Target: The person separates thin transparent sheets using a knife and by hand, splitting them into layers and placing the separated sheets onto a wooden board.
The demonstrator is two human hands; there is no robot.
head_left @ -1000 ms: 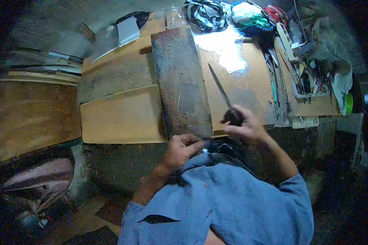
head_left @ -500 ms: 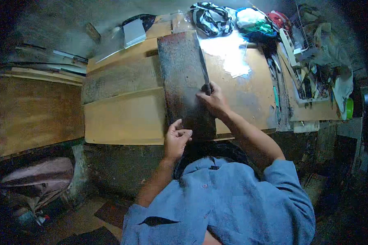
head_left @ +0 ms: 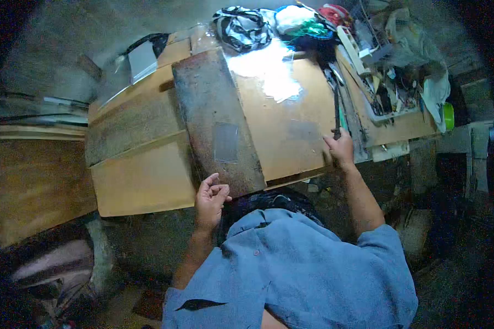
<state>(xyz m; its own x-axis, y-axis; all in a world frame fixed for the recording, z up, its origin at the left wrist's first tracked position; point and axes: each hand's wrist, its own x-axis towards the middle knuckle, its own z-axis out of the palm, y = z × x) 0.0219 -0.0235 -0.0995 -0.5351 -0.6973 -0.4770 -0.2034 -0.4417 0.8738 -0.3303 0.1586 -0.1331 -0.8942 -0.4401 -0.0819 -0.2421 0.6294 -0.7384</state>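
Note:
In the head view a dark, worn board (head_left: 203,90) lies across the yellowish worktop, with its near end toward my body. A small grey rectangular sheet (head_left: 225,142) rests flat on the board's lower half. My left hand (head_left: 210,202) is by the board's near left corner, its fingers loosely curled and apart, with nothing visible in them. My right hand (head_left: 341,149) grips a long, thin dark tool (head_left: 337,107) by its near end, out to the right of the board. The tool points away from me; its exact kind is unclear.
At the right stands a white tray (head_left: 392,117) of mixed tools, beside a power strip (head_left: 352,50). Shiny clear sheets (head_left: 282,88) lie under bright glare. Striped plastic bags (head_left: 242,28) sit at the back. A brown panel (head_left: 38,186) stands left.
My right hand has moved right with the tool, away from the board. The grey sheet now shows plainly on the board. The whole view has shifted, so the worktop appears farther left.

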